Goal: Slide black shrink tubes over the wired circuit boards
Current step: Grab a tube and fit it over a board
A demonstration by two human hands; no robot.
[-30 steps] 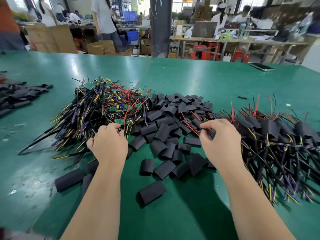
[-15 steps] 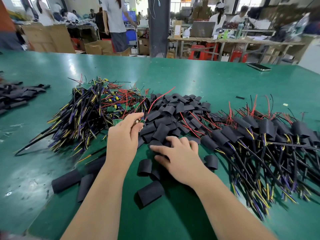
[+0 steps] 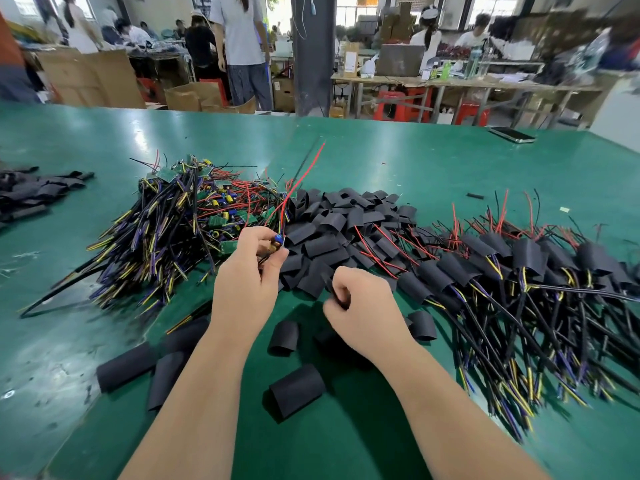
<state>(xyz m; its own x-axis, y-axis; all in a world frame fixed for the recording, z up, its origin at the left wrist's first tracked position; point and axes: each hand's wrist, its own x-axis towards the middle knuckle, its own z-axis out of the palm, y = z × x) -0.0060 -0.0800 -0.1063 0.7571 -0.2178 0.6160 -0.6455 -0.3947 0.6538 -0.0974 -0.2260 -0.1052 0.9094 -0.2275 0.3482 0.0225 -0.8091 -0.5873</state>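
Note:
My left hand (image 3: 247,271) pinches a wired circuit board (image 3: 276,242) just above the table, and its red wire (image 3: 301,181) sticks up and away. To its right, my right hand (image 3: 363,306) curls round a black shrink tube (image 3: 334,289), most of it hidden by the fingers. A heap of bare wired boards (image 3: 194,223) lies at the left. Behind both hands sits a pile of loose black shrink tubes (image 3: 339,220). Boards with tubes on them (image 3: 526,271) are stacked at the right.
Loose tubes (image 3: 296,389) lie on the green table (image 3: 415,161) near my forearms. A second batch of black tubes (image 3: 31,192) sits at the far left. A phone (image 3: 512,134) rests at the back right. People work at benches beyond the table.
My left hand has lifted a board out of the left heap. My right hand came from the right stack to the middle, lay flat on the loose tubes, and now holds one.

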